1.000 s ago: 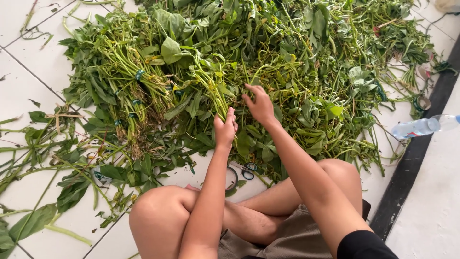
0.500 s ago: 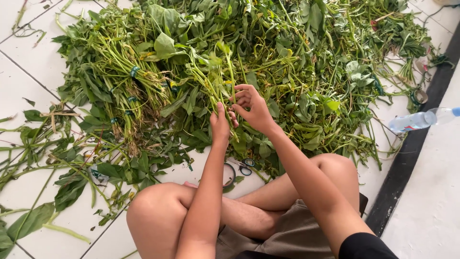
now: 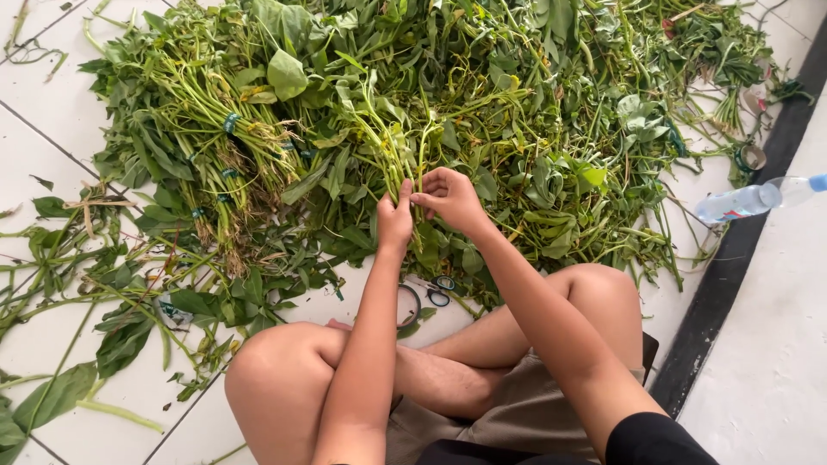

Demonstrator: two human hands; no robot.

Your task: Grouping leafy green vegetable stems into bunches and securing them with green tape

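Left hand and right hand closed around green stems, apparently pinching them, above leafy pile on white tiled floor; scissors near knees.

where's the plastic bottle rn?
In the head view the plastic bottle lies on its side at the far right, across the dark floor strip, just past the right edge of the greens pile.

greens pile ahead on floor; scissors before knees; bottle right.
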